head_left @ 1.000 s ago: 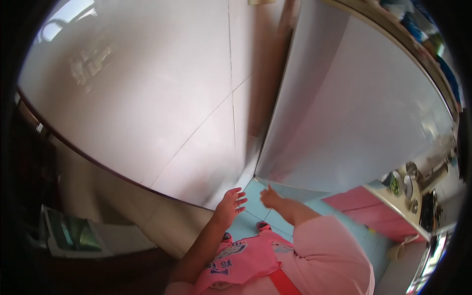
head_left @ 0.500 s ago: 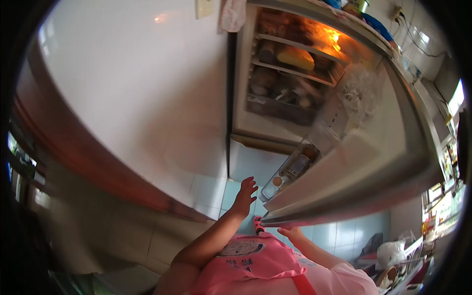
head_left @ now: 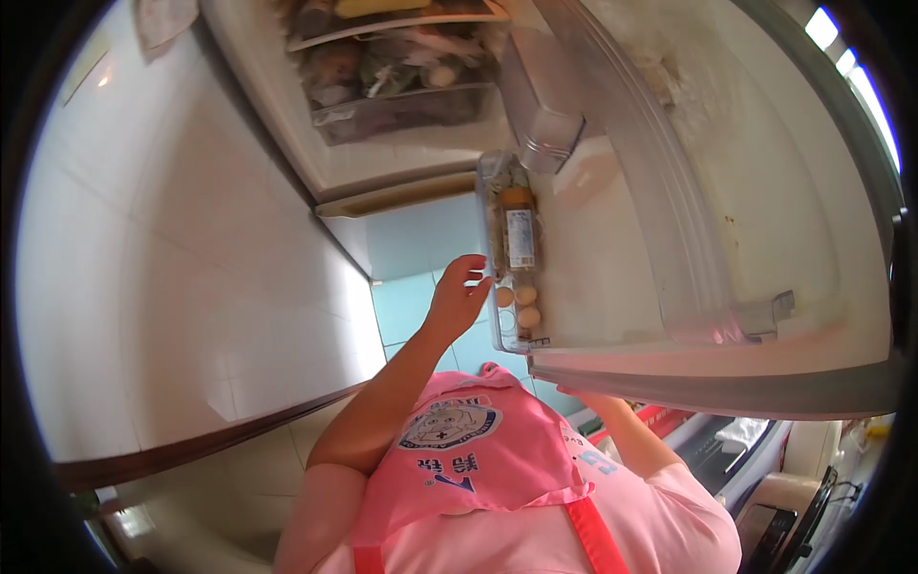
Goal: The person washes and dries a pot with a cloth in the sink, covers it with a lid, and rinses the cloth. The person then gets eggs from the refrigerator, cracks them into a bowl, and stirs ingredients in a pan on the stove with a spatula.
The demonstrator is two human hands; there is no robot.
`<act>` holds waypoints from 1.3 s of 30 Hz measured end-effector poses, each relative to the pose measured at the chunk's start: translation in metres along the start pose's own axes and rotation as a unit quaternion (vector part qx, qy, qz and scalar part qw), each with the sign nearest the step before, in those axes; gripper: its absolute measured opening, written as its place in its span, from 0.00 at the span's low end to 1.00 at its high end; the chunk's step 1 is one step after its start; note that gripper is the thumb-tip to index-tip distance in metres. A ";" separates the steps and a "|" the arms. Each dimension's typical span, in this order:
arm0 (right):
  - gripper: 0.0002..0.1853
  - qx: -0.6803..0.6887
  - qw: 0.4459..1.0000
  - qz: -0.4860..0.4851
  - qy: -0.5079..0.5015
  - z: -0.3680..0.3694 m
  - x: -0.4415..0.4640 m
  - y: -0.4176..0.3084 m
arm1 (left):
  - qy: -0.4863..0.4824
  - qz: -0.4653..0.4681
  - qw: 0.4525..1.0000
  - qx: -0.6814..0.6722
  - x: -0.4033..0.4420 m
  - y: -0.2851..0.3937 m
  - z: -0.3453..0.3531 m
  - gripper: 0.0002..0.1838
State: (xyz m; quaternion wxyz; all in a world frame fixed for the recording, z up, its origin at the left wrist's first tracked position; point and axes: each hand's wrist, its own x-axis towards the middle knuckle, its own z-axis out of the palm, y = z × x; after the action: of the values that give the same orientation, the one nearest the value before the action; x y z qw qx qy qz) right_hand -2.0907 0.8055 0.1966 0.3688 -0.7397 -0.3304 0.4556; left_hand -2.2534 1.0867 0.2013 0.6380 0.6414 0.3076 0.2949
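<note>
An open fridge door [head_left: 612, 249] swings out on the right. In its lower clear shelf bin [head_left: 486, 225] lie a labelled bottle [head_left: 518, 230] and several eggs [head_left: 528, 316]. My left hand [head_left: 462, 292] is beside the bin's left edge, near the eggs, its fingers apart and slightly curled, holding nothing. My right hand [head_left: 572, 392] is at the lower edge of the door, mostly hidden behind it, so its fingers cannot be made out.
The fridge interior [head_left: 402, 163] has shelves of bagged food [head_left: 402, 72] at the top. A white tiled wall [head_left: 191, 258] stands on the left. Blue floor tiles [head_left: 406, 301] show below the fridge. Dark appliances [head_left: 770, 531] are at the lower right.
The fridge was closed a second ago; its door is now open wide. My left hand has moved up to the door bin. The view has turned towards the door and its bin.
</note>
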 end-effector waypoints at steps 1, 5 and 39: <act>0.12 0.018 0.999 0.032 0.025 0.002 0.001 0.000 | -0.076 0.041 0.991 0.101 0.007 0.010 0.005 0.16; 0.21 -0.026 0.999 0.021 0.038 -0.003 -0.007 0.019 | -0.279 0.217 0.865 0.357 0.021 -0.006 0.055 0.14; 0.24 -0.156 0.986 0.043 0.031 -0.022 -0.001 0.088 | -0.282 0.194 0.783 0.519 0.027 -0.044 0.111 0.16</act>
State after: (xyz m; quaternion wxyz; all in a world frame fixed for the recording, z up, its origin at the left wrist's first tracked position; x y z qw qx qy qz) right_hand -2.0575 0.7547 0.1290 0.2391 -0.8156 -0.3537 0.3906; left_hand -2.1513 1.0362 0.1555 0.1963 0.9763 0.0902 0.0143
